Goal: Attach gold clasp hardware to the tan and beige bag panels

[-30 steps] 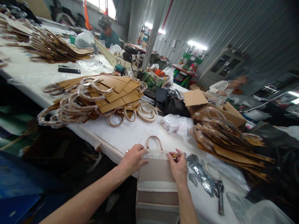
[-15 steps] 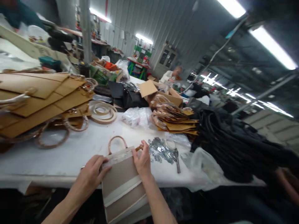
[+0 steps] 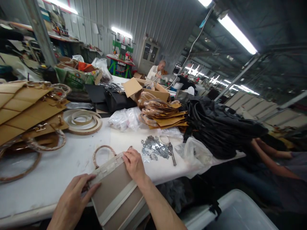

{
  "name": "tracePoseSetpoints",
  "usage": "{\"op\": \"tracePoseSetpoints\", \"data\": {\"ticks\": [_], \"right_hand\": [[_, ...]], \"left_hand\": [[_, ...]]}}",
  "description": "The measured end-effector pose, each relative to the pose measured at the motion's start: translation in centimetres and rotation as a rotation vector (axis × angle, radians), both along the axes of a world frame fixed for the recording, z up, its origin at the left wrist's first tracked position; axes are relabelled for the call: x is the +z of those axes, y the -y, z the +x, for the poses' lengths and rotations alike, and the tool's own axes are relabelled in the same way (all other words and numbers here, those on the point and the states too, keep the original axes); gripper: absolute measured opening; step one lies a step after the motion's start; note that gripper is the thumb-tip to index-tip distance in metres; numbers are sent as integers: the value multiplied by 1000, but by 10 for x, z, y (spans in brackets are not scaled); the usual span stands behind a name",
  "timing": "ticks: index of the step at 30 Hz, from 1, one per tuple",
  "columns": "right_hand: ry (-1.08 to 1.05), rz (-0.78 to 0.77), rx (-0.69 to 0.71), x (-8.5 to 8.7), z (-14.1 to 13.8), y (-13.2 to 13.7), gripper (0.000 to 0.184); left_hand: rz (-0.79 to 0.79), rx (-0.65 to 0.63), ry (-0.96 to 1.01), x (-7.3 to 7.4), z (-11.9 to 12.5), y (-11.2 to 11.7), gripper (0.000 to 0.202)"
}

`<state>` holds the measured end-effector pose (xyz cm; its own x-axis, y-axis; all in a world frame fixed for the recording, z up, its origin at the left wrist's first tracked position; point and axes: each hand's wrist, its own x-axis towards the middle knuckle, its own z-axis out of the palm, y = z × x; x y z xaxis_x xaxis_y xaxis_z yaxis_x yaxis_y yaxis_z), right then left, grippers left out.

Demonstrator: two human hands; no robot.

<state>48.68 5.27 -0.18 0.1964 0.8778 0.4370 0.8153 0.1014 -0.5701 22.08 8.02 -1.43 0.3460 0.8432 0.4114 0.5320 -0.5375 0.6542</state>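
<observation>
We have a tan-and-cream bag body in hand, tilted across the near edge of the white-covered table. The step in hand looks like finishing the bag's top: a pale band runs along its upper edge, and a rope-like ring handle lies on the table just beyond it. Our right hand sits on the band with its fingers together and curled over the edge, though we cannot tell whether they pinch it. Our left hand lies at the bag's near side, its fingers spread apart on the panel, not clamping. The next move seems to call for seating the handle's end under the band while the bag is held steady. Just beyond the bag lie scattered metal fittings, with a metal hand tool beside them. Left of the bag are tan panels with handles and coiled rings. Farther beyond the bag are clear plastic bags, another panel stack and a cardboard box, with a person in white behind it. Right of the bag lies a heap of black bags, and a co-worker's arms reach in past it, under a corrugated metal wall.
</observation>
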Motion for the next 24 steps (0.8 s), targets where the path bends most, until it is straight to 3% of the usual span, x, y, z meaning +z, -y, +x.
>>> {"op": "tracePoseSetpoints", "data": {"ticks": [4, 10, 16, 24], "right_hand": [[-16, -83, -50, 5, -5, 0, 14], [-29, -35, -94, -2, -12, 3, 21], [-48, -31, -97, -1, -11, 3, 20], [-101, 6, -78, -3, -9, 2, 19]], "left_hand": [[39, -3, -18, 2, 2, 3, 49], [271, -21, -78, -16, 3, 4, 36], [383, -13, -145, -18, 4, 3, 27], [318, -49, -103, -21, 4, -5, 25]]}}
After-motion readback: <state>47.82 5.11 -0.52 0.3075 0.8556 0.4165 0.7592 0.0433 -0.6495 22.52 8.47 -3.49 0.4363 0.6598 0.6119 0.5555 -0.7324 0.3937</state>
